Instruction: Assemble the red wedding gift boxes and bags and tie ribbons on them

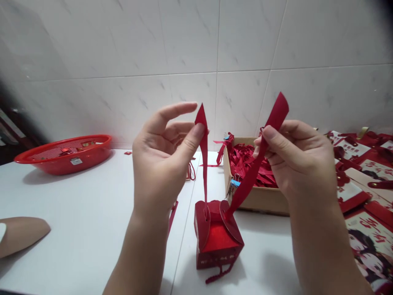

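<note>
A small red gift box stands on the white table below my hands, with a dark red cord hanging at its front. One red ribbon passes through the box's top flaps, and its two ends rise from there. My left hand pinches one end between thumb and fingers, the index finger stretched out above. The other end is gripped by my right hand, thumb on top, its tip sticking up past the fingers. Both ends are held up and apart above the box.
Behind the box sits a cardboard box full of red ribbons, with a blue binder clip on its edge. A red plastic basket stands at the left. Printed red gift bags cover the right side. A tiled wall closes the back.
</note>
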Action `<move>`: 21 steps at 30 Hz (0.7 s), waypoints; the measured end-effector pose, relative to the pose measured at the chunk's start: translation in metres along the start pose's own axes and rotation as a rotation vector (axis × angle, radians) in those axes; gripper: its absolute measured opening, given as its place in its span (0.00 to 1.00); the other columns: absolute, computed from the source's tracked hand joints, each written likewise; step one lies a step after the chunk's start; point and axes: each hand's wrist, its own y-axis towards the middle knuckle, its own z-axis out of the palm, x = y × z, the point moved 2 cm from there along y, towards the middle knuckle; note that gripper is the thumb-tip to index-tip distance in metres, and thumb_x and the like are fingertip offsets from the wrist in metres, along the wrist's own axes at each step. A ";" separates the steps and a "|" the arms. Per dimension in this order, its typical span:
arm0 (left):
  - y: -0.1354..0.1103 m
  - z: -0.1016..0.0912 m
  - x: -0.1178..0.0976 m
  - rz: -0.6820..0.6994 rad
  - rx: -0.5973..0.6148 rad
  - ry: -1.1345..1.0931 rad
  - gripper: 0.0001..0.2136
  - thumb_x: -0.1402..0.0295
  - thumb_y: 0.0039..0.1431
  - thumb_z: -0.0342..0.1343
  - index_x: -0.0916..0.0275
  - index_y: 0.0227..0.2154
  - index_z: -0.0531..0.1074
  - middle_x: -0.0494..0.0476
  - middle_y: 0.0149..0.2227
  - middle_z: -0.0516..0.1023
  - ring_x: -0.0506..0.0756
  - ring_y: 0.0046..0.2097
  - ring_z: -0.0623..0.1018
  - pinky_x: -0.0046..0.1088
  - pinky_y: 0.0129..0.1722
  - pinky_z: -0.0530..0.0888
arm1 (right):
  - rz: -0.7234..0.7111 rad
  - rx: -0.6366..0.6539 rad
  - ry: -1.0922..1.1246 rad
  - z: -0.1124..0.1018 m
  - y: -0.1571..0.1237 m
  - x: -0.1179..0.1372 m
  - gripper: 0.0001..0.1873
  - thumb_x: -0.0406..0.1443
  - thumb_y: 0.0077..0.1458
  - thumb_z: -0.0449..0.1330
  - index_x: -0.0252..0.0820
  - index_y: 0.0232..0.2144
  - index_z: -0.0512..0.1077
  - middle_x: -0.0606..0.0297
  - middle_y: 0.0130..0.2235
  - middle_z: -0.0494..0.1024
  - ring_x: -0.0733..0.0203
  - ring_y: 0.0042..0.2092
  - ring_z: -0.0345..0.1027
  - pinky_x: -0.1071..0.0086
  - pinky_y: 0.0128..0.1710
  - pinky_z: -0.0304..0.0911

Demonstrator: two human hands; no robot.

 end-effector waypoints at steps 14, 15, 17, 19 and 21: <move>-0.009 0.022 0.006 -0.066 0.144 0.110 0.10 0.70 0.51 0.65 0.56 0.38 0.75 0.47 0.24 0.76 0.50 0.28 0.78 0.28 0.31 0.76 | 0.292 0.492 0.079 0.020 -0.011 -0.013 0.08 0.32 0.55 0.59 0.40 0.36 0.77 0.71 0.24 0.74 0.71 0.21 0.66 0.76 0.21 0.64; -0.009 0.021 0.007 -0.052 0.103 0.132 0.15 0.70 0.50 0.66 0.55 0.42 0.73 0.45 0.23 0.74 0.50 0.27 0.77 0.27 0.31 0.75 | 0.328 0.523 0.111 0.020 -0.011 -0.013 0.08 0.33 0.56 0.58 0.40 0.36 0.77 0.70 0.25 0.74 0.70 0.21 0.67 0.75 0.22 0.66; -0.008 0.019 0.008 -0.052 0.063 0.166 0.19 0.69 0.48 0.68 0.55 0.44 0.72 0.43 0.20 0.71 0.49 0.25 0.75 0.26 0.30 0.74 | 0.388 0.556 0.155 0.022 -0.012 -0.013 0.09 0.37 0.58 0.56 0.39 0.33 0.75 0.68 0.26 0.76 0.68 0.21 0.69 0.74 0.23 0.68; -0.007 0.019 0.010 -0.102 0.137 0.168 0.11 0.68 0.49 0.67 0.58 0.36 0.75 0.44 0.18 0.70 0.48 0.22 0.73 0.26 0.26 0.72 | 0.414 0.554 0.166 0.024 -0.013 -0.013 0.14 0.43 0.59 0.57 0.38 0.30 0.73 0.67 0.25 0.76 0.68 0.21 0.70 0.74 0.23 0.67; -0.005 0.018 0.012 -0.159 0.228 0.145 0.04 0.67 0.52 0.65 0.59 0.27 0.75 0.46 0.17 0.71 0.48 0.20 0.72 0.27 0.23 0.70 | 0.425 0.554 0.167 0.027 -0.015 -0.014 0.16 0.46 0.59 0.58 0.38 0.29 0.72 0.68 0.25 0.76 0.69 0.21 0.70 0.76 0.22 0.67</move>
